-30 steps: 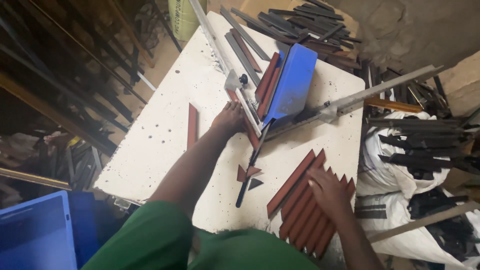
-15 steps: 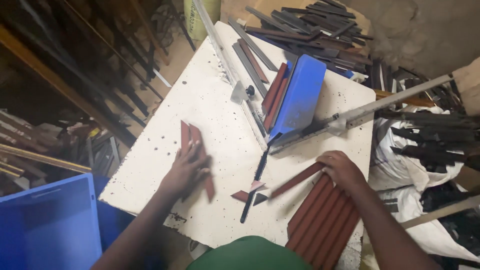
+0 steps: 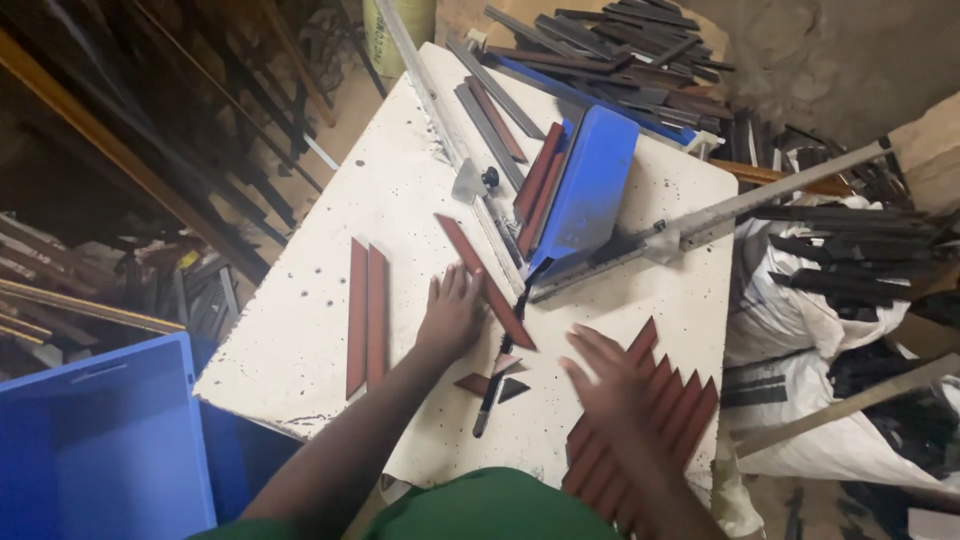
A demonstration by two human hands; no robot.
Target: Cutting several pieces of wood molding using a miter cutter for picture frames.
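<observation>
Red-brown strip (image 3: 485, 281), long with mitred ends, lies slantwise on the white bench (image 3: 400, 190), just left of the blue cutter (image 3: 585, 195), its near end running down toward the small offcuts (image 3: 495, 380).

I note my left hand (image 3: 450, 315) flat on the bench, fingers spread, touching the strip along its lower half; the grip is apart, pressing and not clamped round anything. My right hand (image 3: 605, 385) hovers open over the fanned stack of cut strips (image 3: 650, 420), nearer me than the cutter. I cannot tell whether it touches the stack; it holds nothing.

Other items noted: two finished strips (image 3: 366, 315) lie side by side, well to the left of the cutter. More red-brown lengths (image 3: 540, 180) stand against the cutter's left face. The long metal lever (image 3: 760, 195) runs out to the cutter's right. A dark narrow tool (image 3: 500, 370) lies on the bench below the cutter.

My judgement on handling: the strip is thin and light and should slide easily on the speckled surface, so flat finger pressure is adequate, but a pinch near its middle would control its angle better than a palm push. Its pointed ends could catch on the rail (image 3: 470, 190) left of the cutter. The offcuts sit close to the strip's near end and could get dragged along if the hand sweeps.
</observation>
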